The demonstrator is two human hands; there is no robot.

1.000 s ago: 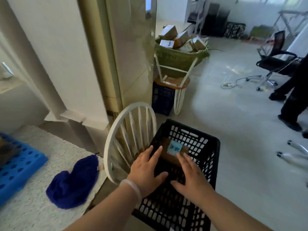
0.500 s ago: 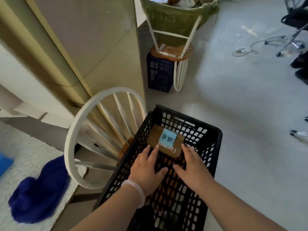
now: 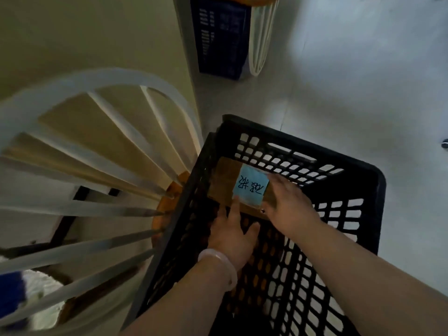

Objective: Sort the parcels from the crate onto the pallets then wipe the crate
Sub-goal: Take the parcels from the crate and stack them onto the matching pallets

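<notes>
A black plastic crate point(image 3: 303, 141) sits on a chair seat below me. Inside, against its far left wall, lies one brown cardboard parcel point(image 3: 223, 180) with a blue handwritten label point(image 3: 251, 185). My right hand point(image 3: 291, 204) lies over the parcel's right end, fingers on top and thumb at the near edge, gripping it. My left hand point(image 3: 232, 234), with a pale bangle at the wrist, is inside the crate with straight fingers, one fingertip touching the label's near corner. The rest of the crate floor shows only its mesh.
The round white spindle back of the chair point(image 3: 72, 78) stands close on the crate's left. A dark blue crate point(image 3: 223, 37) and a second white chair's back point(image 3: 261, 44) stand ahead by the wall. A blue cloth point(image 3: 9, 294) lies at lower left. Grey floor spreads to the right.
My head has tilted down and closer to the crate. Both hands have reached forward: the right hand now grips the parcel's right end and the left fingertip touches its label.
</notes>
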